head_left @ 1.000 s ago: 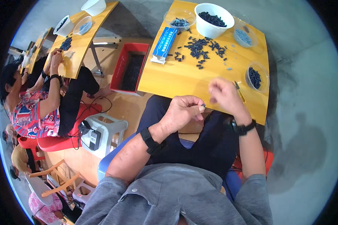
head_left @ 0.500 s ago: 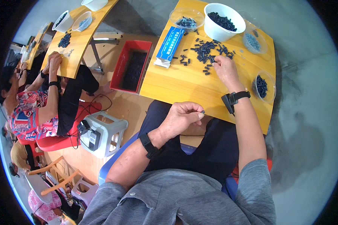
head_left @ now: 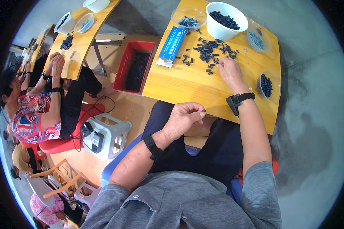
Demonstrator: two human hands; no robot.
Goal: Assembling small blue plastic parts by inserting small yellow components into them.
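My left hand is closed in a pinch above my lap, just off the table's near edge. A small dark cylindrical piece pokes out between its thumb and forefinger. My right hand rests over the table with its fingers pressed together beside the loose pile of small black cylindrical pieces. What its fingertips hold, if anything, is hidden. Beyond the pile stands a white tub full of the same black pieces. A clear bowl of black pieces sits to the right of my right wrist.
On the wooden table lie a blue and white box, a clear bowl of dark and pale bits and one of light blue pieces. A red bin stands on the floor to the left. Another person works at a neighbouring table.
My left hand has shifted slightly up and left with the small dark piece still pinched. My right hand stays almost in place at the pile's near edge.
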